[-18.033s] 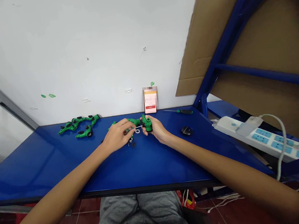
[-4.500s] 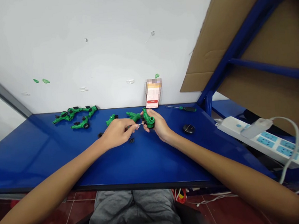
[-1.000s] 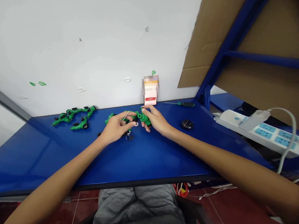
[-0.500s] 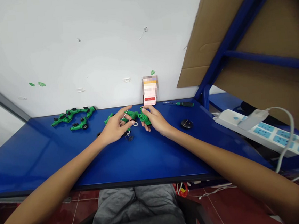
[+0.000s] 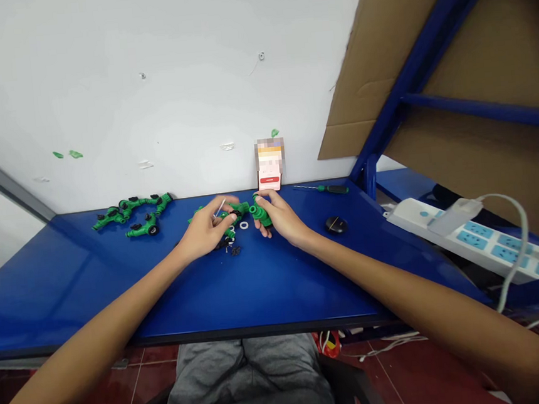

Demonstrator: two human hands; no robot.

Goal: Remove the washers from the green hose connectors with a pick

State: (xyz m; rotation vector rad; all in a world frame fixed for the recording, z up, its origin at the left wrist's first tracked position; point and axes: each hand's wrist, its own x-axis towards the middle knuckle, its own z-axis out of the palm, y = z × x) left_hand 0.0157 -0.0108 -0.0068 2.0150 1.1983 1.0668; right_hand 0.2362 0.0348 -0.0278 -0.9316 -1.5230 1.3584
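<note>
Gripping a green fitting [image 5: 260, 213], the right hand [image 5: 280, 218] has its thumb on top and its fingers curled underneath, the piece sitting at the fingertips, on the side toward the other hand, raised a bit over the table [image 5: 277, 289]. Left hand [image 5: 204, 228] is just beside it, fingers half curled round a thin metal shaft [image 5: 219, 207] that pokes up at a slant; handle hidden in the palm. Something small and dark shows at the left thumb tip, maybe pinched, too small to be sure. Hands apart from each other, a narrow gap between.

Second green fitting [image 5: 240, 208] behind the left fingers, partly covered by them. White washer [image 5: 244, 225] flat in the gap between the hands, nearer the person than that fitting. Small black parts [image 5: 235, 251] loose just in front of the left hand, near side.

Off to the left, well apart from both hands: group of green fittings with black levers [image 5: 143, 226]. Screwdriver [image 5: 333, 189] lying at the back, beyond the right hand; black round case [image 5: 336, 224] right of the right wrist. Phone [image 5: 270, 180] leaning upright on the wall [image 5: 194, 95], behind the held fitting. White power strip [image 5: 451, 231] far right.
</note>
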